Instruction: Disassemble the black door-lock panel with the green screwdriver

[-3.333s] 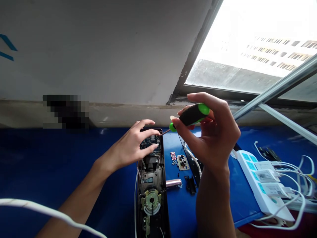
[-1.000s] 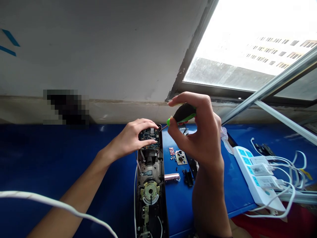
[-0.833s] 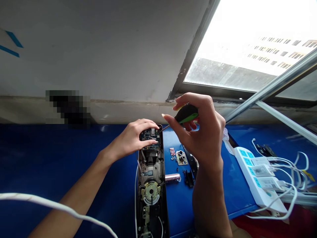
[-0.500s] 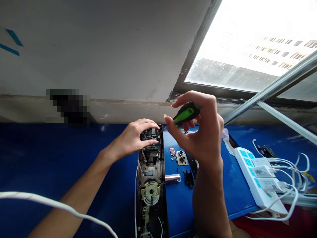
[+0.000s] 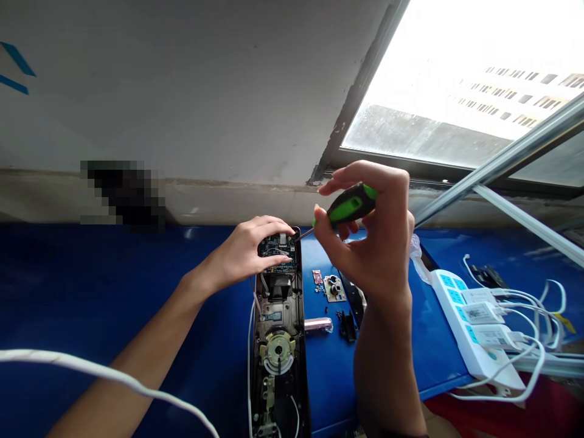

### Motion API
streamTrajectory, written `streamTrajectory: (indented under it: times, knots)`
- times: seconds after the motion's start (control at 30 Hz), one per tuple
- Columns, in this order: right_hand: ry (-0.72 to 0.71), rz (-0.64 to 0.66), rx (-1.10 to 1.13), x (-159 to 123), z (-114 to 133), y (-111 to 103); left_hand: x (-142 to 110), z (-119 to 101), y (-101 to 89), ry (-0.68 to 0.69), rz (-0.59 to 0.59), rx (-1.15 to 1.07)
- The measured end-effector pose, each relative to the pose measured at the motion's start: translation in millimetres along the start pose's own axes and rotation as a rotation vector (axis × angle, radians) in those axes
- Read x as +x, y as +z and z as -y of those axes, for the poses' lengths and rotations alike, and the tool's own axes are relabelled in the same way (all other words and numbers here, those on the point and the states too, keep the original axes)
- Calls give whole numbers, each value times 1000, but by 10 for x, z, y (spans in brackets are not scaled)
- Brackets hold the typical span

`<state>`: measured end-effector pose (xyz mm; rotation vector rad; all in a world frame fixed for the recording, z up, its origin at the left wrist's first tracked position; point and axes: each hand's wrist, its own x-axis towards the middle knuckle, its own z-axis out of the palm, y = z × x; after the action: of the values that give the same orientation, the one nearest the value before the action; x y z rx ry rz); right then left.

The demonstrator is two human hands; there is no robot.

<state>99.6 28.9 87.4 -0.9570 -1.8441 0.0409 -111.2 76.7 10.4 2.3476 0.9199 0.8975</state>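
Looks like a repair workshop, folks: a stripped-down door lock (image 5: 277, 347) on a blue workbench (image 5: 137, 286), a loaded power strip (image 5: 474, 328) at right, a bare window (image 5: 456, 79) upper right!

At one o'clock, a screwdriver (image 5: 351, 205) has a black-and-green handle. At four o'clock, a white power strip (image 5: 469, 328) with teal sockets lies on a glossy royal-blue table (image 5: 114, 274).

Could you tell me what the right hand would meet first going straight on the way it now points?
The right hand's screwdriver would likely meet the lock housing's corner by the left hand; depth is unclear.
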Motion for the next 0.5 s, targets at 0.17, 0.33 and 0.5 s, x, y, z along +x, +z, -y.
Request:
streamTrajectory:
  times: [0.17, 0.33, 0.5]
  knots:
    - [-38, -4, 52, 0, 3, 21, -5, 4, 4, 4, -1, -1]
    - [-54, -42, 0, 5, -36, 26, 4, -7, 1, 7, 1, -2]
    - [-73, -7, 35, 1, -37, 14, 1, -1, -1, 3, 6, -6]
